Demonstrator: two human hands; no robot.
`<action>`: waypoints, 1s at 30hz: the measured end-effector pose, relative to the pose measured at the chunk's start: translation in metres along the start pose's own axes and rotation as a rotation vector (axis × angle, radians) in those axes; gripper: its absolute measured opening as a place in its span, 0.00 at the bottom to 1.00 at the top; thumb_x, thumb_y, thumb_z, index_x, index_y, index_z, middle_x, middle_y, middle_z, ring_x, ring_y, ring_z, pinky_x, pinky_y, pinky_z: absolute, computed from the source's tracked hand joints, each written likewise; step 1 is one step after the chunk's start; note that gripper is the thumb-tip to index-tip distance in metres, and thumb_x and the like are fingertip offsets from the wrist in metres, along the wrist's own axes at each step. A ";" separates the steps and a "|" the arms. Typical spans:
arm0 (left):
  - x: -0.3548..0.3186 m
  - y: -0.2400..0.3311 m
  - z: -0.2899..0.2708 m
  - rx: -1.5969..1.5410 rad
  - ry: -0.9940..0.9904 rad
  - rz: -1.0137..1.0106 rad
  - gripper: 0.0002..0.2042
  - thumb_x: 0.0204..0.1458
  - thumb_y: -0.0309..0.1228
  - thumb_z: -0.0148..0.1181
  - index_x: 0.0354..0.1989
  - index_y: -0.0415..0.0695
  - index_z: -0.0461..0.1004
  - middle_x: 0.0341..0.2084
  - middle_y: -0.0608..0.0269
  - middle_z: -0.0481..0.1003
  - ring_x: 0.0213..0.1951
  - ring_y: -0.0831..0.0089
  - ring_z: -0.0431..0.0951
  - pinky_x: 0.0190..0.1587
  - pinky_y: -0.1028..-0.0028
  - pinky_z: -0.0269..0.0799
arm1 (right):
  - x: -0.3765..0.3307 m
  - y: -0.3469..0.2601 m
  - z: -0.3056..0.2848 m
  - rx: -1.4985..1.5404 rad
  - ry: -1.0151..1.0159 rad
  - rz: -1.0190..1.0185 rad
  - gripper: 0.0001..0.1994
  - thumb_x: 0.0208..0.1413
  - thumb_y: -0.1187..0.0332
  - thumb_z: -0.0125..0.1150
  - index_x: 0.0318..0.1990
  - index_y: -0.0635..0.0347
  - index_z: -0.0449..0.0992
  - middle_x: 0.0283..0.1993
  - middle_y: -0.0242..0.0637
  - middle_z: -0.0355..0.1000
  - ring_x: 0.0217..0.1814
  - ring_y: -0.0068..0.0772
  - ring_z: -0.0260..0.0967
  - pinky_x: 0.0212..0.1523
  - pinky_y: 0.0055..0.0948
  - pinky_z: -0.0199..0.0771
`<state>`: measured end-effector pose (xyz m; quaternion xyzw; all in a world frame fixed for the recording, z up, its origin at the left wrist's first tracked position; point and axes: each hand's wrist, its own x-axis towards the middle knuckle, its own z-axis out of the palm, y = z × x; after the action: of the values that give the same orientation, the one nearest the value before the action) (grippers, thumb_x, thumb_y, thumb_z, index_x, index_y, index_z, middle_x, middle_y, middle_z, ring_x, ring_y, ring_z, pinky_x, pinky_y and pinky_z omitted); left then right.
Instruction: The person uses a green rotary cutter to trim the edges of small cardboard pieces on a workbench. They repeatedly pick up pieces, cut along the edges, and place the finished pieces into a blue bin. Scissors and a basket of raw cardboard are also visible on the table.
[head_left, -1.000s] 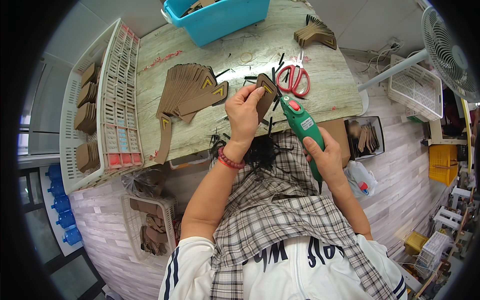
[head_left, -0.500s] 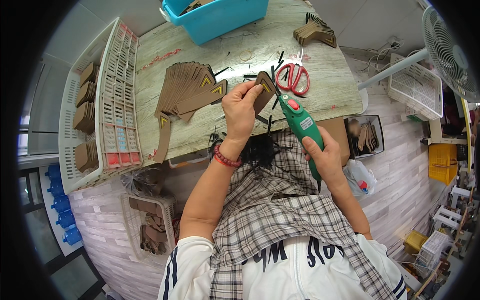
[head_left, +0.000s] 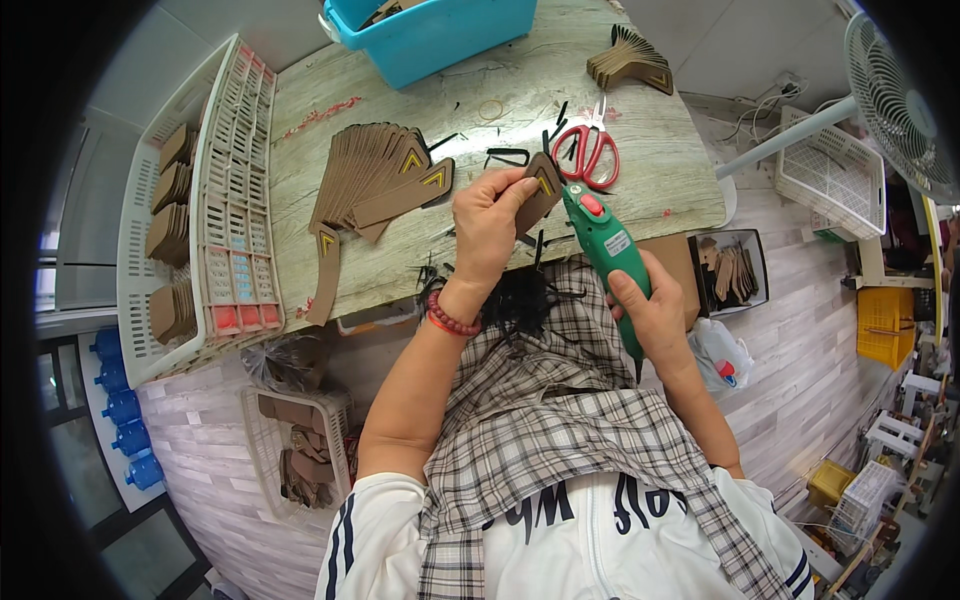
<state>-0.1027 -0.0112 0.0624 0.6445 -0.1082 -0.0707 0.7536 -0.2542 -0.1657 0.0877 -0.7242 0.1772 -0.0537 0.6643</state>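
Observation:
My left hand (head_left: 487,215) pinches a brown flat piece (head_left: 540,195) with a yellow chevron near its rounded end, just above the table's near edge. In my right hand (head_left: 650,305) is a green electric hand tool (head_left: 608,238) with a red button. Its front end meets the piece's right edge; the tip is hidden or too small to make out. Left of my left hand, a fanned stack of similar brown pieces (head_left: 365,175) lies on the table, with one loose piece (head_left: 326,280) at the near edge. Red-handled scissors (head_left: 603,160) lie just beyond the tool.
Black strip scraps (head_left: 508,157) litter the table (head_left: 490,65), and more black scraps (head_left: 520,305) gather on my apron. A blue bin (head_left: 440,45) stands at the back, a white crate (head_left: 240,190) at left. Another stack (head_left: 630,62) is far right, near a fan (head_left: 890,105).
My left hand has shifted slightly right with the brown piece, now more turned. The green tool has moved a little right and nearer me. A bent black strip shows more fully behind the piece.

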 end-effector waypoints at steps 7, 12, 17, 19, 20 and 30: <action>0.001 -0.010 -0.002 -0.008 -0.099 0.002 0.07 0.52 0.23 0.59 0.35 0.33 0.79 0.27 0.67 0.76 0.29 0.82 0.72 0.33 0.80 0.68 | 0.001 -0.002 -0.003 -0.009 -0.009 0.004 0.21 0.56 0.57 0.63 0.48 0.66 0.72 0.28 0.28 0.71 0.24 0.15 0.63 0.24 0.18 0.66; 0.003 0.002 -0.010 0.076 -0.194 -0.071 0.07 0.51 0.24 0.60 0.34 0.33 0.79 0.26 0.66 0.76 0.29 0.81 0.72 0.33 0.80 0.68 | 0.001 -0.002 -0.006 -0.021 -0.015 -0.002 0.21 0.56 0.57 0.63 0.48 0.66 0.73 0.28 0.29 0.70 0.24 0.15 0.63 0.24 0.18 0.66; 0.003 0.005 -0.032 0.235 -0.299 -0.049 0.07 0.51 0.26 0.60 0.34 0.34 0.79 0.27 0.64 0.77 0.30 0.80 0.73 0.35 0.78 0.69 | 0.005 0.000 0.000 -0.015 -0.021 0.034 0.19 0.56 0.60 0.63 0.48 0.66 0.73 0.27 0.28 0.70 0.24 0.15 0.64 0.24 0.18 0.66; 0.000 0.009 -0.062 0.315 -0.109 -0.006 0.08 0.51 0.27 0.61 0.35 0.36 0.78 0.27 0.63 0.77 0.31 0.78 0.74 0.37 0.77 0.69 | 0.003 0.002 0.001 -0.006 -0.014 0.051 0.18 0.56 0.61 0.63 0.48 0.66 0.73 0.27 0.28 0.69 0.24 0.15 0.64 0.24 0.18 0.66; 0.000 0.004 -0.089 0.309 0.018 -0.009 0.08 0.51 0.28 0.61 0.35 0.36 0.78 0.28 0.62 0.78 0.31 0.78 0.74 0.37 0.77 0.69 | 0.001 0.000 0.001 -0.013 -0.007 0.067 0.17 0.57 0.62 0.62 0.48 0.65 0.73 0.26 0.29 0.70 0.23 0.15 0.64 0.24 0.18 0.65; 0.008 -0.016 -0.221 1.428 0.656 0.393 0.16 0.48 0.28 0.62 0.47 0.44 0.73 0.40 0.58 0.70 0.48 0.60 0.67 0.54 0.61 0.58 | 0.001 0.019 -0.002 -0.052 -0.031 0.072 0.17 0.58 0.60 0.61 0.46 0.65 0.73 0.25 0.28 0.69 0.23 0.15 0.62 0.24 0.17 0.64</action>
<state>-0.0386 0.1953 0.0149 0.9272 -0.0120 0.3419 0.1524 -0.2570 -0.1689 0.0690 -0.7352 0.1942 -0.0139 0.6493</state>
